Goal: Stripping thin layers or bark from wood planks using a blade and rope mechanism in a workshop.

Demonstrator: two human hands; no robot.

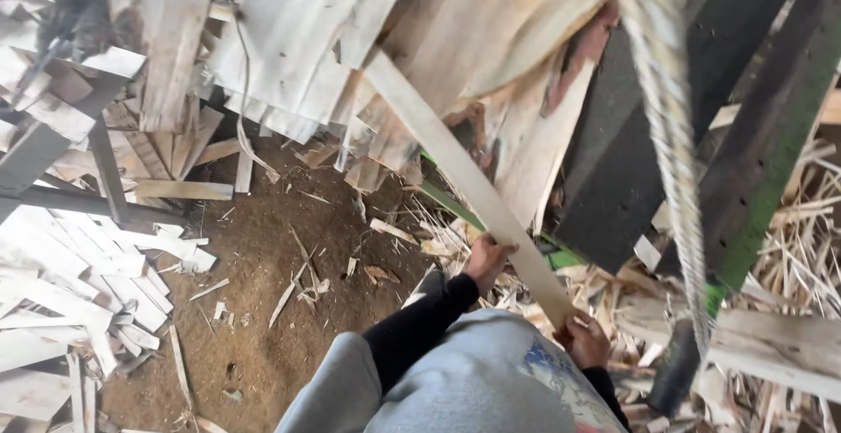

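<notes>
Grip state: our left hand (487, 259) and right hand (585, 342) both clench the near end of the long pale flat wooden slat (464, 179), slanting up toward the scrap-wood heap (289, 39); we judge it light, stiff, splintery.

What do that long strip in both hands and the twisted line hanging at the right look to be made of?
The long strip looks like thin raw wood, pale and unfinished, flat with straight edges like the offcuts around it; the left hand and right hand grip its near end. The twisted line looks like fibre rope, grey-white with a visible spiral lay; whether natural or synthetic, I cannot tell.
</notes>
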